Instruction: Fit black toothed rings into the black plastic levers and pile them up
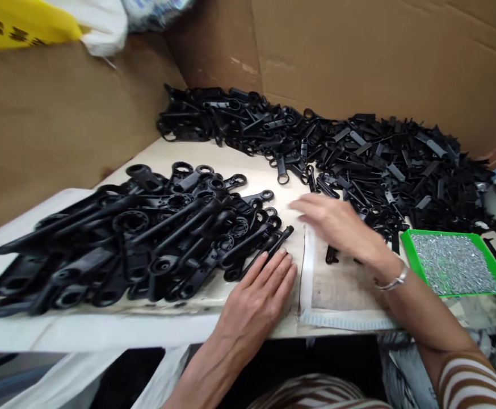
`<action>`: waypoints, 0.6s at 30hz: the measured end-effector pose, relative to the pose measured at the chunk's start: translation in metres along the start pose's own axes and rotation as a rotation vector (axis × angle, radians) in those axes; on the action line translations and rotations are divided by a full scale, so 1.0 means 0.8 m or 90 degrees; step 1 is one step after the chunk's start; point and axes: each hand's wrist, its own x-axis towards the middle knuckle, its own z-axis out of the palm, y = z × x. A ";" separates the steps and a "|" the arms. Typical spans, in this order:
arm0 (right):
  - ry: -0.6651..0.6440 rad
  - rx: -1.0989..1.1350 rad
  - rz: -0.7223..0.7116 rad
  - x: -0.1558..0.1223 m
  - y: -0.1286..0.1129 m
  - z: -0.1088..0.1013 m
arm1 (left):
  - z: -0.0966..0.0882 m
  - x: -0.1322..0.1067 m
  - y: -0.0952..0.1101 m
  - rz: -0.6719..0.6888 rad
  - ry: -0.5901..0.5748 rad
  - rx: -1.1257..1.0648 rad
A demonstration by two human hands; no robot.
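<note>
My left hand [263, 287] lies flat on the table with its fingers stretched out. Its fingertips touch a black handle-shaped part [269, 250] at the right edge of a heap of black plastic parts with ringed ends [146, 227]. Slightly smeared by motion, my right hand [337, 224] hovers to the right of that heap with its fingers extended and nothing visible in them. Below it is a brownish mat with a white border [345, 289], with a few small black pieces [332, 254] at its upper part.
Smaller black ringed parts [248, 122] are piled at the back, running into a mound of narrow black pieces [401, 159] at the right. A green tray [410, 250] holds many small silver metal pieces [454, 264]. Cardboard walls [379, 57] close off the back and left.
</note>
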 end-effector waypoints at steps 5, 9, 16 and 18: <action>0.024 -0.076 0.213 -0.108 0.084 -0.023 | 0.005 0.018 0.020 0.006 0.010 -0.036; -0.033 -0.130 0.246 -0.162 0.102 -0.005 | 0.015 0.055 0.044 0.007 -0.045 -0.050; 0.017 -0.101 0.277 -0.167 0.069 0.042 | 0.037 0.091 0.050 -0.021 -0.165 -0.032; 0.045 -0.086 0.270 -0.169 0.054 0.050 | 0.037 0.086 0.044 -0.037 -0.159 -0.020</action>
